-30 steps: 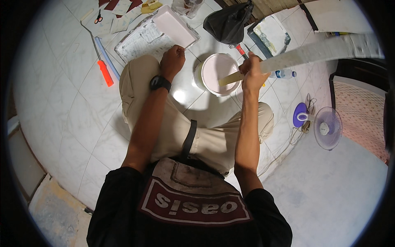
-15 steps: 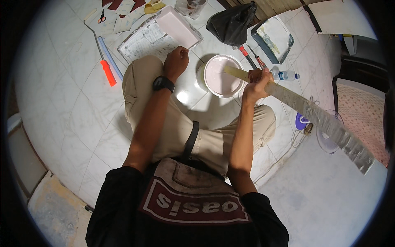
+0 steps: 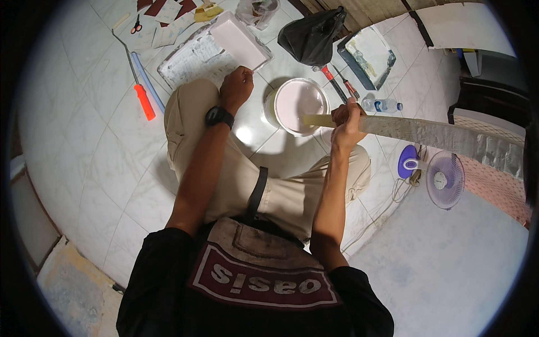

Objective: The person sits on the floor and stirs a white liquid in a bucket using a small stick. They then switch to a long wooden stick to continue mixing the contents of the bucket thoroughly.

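Observation:
My right hand [image 3: 349, 124] is closed round a long flat strip [image 3: 415, 128], greyish and shiny along most of its length. Its short yellowish end points left over the near right rim of a round bucket [image 3: 278, 119] filled with pale pink paint [image 3: 295, 101]. Whether that end touches the paint, I cannot tell. The strip's long part reaches far to the right. My left hand [image 3: 237, 87], with a dark watch on the wrist, is a loose fist above my left knee. It is nearest the paint tray [image 3: 196, 62], which holds pale pink paint in its deep end.
Beyond the bucket are a black plastic bag [image 3: 311, 36], red-handled tools [image 3: 335, 84], a second tray [image 3: 375, 59] and a plastic bottle [image 3: 384, 105]. An orange-handled tool [image 3: 144, 102] and scissors [image 3: 136, 25] lie at left. A purple fan [image 3: 443, 180] stands under the strip.
The strip has swung so its long right end is higher and it lies nearly level. Its yellowish end has dropped toward the bucket's near rim. My left hand stays a fist.

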`<action>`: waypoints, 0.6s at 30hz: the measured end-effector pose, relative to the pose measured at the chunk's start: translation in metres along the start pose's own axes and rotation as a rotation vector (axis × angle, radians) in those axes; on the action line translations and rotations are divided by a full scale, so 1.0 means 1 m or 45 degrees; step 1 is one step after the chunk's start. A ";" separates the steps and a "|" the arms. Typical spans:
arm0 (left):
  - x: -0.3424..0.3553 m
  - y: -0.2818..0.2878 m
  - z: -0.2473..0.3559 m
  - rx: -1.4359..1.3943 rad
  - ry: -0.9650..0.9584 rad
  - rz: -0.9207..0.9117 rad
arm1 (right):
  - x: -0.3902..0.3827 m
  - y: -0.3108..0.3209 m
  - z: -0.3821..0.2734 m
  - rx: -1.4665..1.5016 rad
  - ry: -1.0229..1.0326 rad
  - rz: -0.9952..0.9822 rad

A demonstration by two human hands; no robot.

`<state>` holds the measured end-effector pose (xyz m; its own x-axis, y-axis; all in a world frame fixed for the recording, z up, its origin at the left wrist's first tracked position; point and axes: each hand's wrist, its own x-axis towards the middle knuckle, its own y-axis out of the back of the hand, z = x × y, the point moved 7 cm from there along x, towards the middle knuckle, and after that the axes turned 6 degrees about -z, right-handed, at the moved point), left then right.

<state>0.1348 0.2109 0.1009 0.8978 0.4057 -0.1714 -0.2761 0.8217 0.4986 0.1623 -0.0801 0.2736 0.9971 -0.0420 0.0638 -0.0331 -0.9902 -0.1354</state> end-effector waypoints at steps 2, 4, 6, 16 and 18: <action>-0.002 0.002 0.002 -0.010 -0.014 0.001 | -0.002 -0.007 0.002 0.016 0.014 0.001; -0.002 0.002 0.002 -0.034 -0.013 0.005 | 0.003 -0.018 0.007 0.125 -0.013 -0.002; -0.003 0.002 0.002 -0.016 0.004 0.001 | 0.009 -0.027 0.006 0.208 0.016 0.061; -0.003 -0.001 0.000 0.006 0.008 -0.013 | 0.032 -0.003 -0.003 0.005 0.334 0.226; -0.003 0.000 0.001 0.045 0.011 0.000 | 0.029 0.008 0.000 0.033 0.308 0.188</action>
<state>0.1326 0.2095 0.1028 0.8947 0.4095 -0.1785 -0.2638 0.8068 0.5286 0.1908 -0.0888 0.2740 0.9362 -0.2191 0.2750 -0.1719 -0.9675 -0.1855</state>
